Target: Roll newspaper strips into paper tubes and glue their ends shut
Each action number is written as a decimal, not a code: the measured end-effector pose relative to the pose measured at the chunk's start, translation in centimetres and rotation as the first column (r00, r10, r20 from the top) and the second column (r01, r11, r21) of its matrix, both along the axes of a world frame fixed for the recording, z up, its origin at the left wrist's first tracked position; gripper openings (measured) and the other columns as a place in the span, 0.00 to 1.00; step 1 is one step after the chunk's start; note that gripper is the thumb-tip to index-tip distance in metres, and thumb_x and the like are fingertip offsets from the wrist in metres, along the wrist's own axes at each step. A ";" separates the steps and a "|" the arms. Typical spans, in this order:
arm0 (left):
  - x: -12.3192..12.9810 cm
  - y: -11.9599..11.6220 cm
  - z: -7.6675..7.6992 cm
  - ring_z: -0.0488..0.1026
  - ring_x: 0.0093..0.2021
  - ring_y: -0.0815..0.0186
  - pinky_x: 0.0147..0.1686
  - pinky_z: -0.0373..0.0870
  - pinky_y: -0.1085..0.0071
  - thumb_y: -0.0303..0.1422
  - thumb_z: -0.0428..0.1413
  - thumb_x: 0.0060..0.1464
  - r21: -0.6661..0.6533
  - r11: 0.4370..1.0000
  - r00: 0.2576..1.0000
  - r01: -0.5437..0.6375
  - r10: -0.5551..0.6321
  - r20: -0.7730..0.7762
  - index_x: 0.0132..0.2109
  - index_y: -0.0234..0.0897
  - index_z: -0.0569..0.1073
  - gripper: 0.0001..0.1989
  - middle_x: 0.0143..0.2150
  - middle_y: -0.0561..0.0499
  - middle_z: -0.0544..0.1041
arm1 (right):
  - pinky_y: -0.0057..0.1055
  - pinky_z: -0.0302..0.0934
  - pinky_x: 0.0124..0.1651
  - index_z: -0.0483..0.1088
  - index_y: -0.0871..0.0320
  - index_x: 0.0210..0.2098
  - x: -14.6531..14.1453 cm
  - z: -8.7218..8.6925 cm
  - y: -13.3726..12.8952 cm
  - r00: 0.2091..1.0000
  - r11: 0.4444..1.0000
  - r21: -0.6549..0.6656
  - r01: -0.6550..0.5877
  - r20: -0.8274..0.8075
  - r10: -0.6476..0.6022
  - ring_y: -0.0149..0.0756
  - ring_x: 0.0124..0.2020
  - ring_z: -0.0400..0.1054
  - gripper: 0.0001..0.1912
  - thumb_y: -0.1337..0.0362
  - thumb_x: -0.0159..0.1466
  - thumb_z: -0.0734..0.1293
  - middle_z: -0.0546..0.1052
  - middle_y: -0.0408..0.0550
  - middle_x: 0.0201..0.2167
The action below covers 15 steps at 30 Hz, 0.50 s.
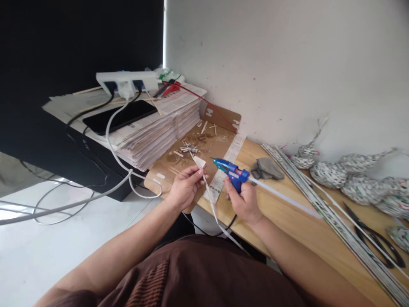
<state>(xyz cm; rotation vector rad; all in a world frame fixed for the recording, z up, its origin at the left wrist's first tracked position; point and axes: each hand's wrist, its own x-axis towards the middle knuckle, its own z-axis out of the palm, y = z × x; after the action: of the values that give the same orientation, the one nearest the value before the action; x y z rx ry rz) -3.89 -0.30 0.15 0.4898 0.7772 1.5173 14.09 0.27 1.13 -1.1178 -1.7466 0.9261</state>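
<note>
My left hand [189,184] pinches a narrow twisted newspaper strip [211,199] near its upper end, where a white flap of paper [200,161] sticks out. The strip's tail hangs down toward my lap. In my right hand [245,202] is a blue hot glue gun [234,175], its fingers wrapped round the handle. The gun's nozzle points left toward the paper flap, apart from it. A long translucent glue stick [284,197] juts out of the gun's back. Under both lies a flat newspaper strip [234,149] across the table.
A stack of newspapers [179,123] bears a phone [119,117] and a white power strip [128,81] with cables. Brown cardboard [166,170] holds paper scraps. To the right are a grey cloth [266,168], long paper rods [329,217], black scissors [377,241] and woven paper pieces [358,185].
</note>
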 end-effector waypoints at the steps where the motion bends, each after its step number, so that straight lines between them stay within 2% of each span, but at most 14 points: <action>1: 0.0 0.0 0.0 0.75 0.32 0.72 0.27 0.68 0.81 0.28 0.65 0.45 0.002 1.000 1.000 0.008 -0.008 0.005 0.38 0.31 0.78 0.11 0.31 0.50 0.76 | 0.28 0.61 0.26 0.69 0.58 0.37 0.0 -0.1 0.3 0.997 0.999 -0.054 0.011 -0.071 -0.015 0.32 0.22 0.65 0.14 0.53 0.65 0.63 0.68 0.42 0.20; 5: -0.4 -0.2 0.2 0.75 0.31 0.72 0.27 0.69 0.82 0.27 0.65 0.45 -0.003 1.000 0.999 0.029 -0.029 0.045 0.39 0.31 0.79 0.11 0.30 0.51 0.75 | 0.23 0.54 0.17 0.68 0.59 0.42 -0.4 -0.1 1.2 0.958 0.960 -0.280 -0.004 -0.278 -0.077 0.28 0.19 0.65 0.22 0.46 0.62 0.63 0.67 0.40 0.21; 11: -1.1 -1.3 1.0 0.76 0.32 0.71 0.28 0.71 0.82 0.26 0.65 0.45 -0.049 0.995 0.992 0.084 -0.079 0.096 0.38 0.31 0.78 0.10 0.31 0.50 0.75 | 0.20 0.47 0.11 0.66 0.59 0.36 -1.6 1.1 2.7 0.944 0.883 -0.469 -0.002 -0.293 -0.154 0.29 0.16 0.66 0.26 0.40 0.59 0.62 0.69 0.40 0.19; 13: -1.4 -1.8 1.4 0.76 0.33 0.71 0.27 0.71 0.82 0.26 0.65 0.46 -0.036 0.996 0.992 0.086 -0.082 0.096 0.38 0.31 0.78 0.10 0.32 0.50 0.75 | 0.20 0.46 0.10 0.66 0.59 0.34 -2.5 1.8 3.4 0.945 0.837 -0.547 0.002 -0.273 -0.181 0.28 0.14 0.64 0.26 0.41 0.61 0.60 0.68 0.40 0.18; 15: -1.8 -2.3 1.8 0.75 0.33 0.71 0.27 0.71 0.82 0.27 0.65 0.46 -0.013 0.996 0.993 0.086 -0.085 0.085 0.38 0.31 0.78 0.09 0.32 0.50 0.75 | 0.20 0.43 0.10 0.65 0.59 0.33 -3.6 2.5 4.3 0.934 0.755 -0.655 0.000 -0.270 -0.235 0.26 0.12 0.61 0.24 0.43 0.65 0.57 0.67 0.40 0.17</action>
<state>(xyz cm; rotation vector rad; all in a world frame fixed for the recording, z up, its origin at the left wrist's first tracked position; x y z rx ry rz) -5.69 -2.57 1.99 0.4385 0.6948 1.4413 10.47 4.57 3.66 -1.3746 -1.0612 1.6097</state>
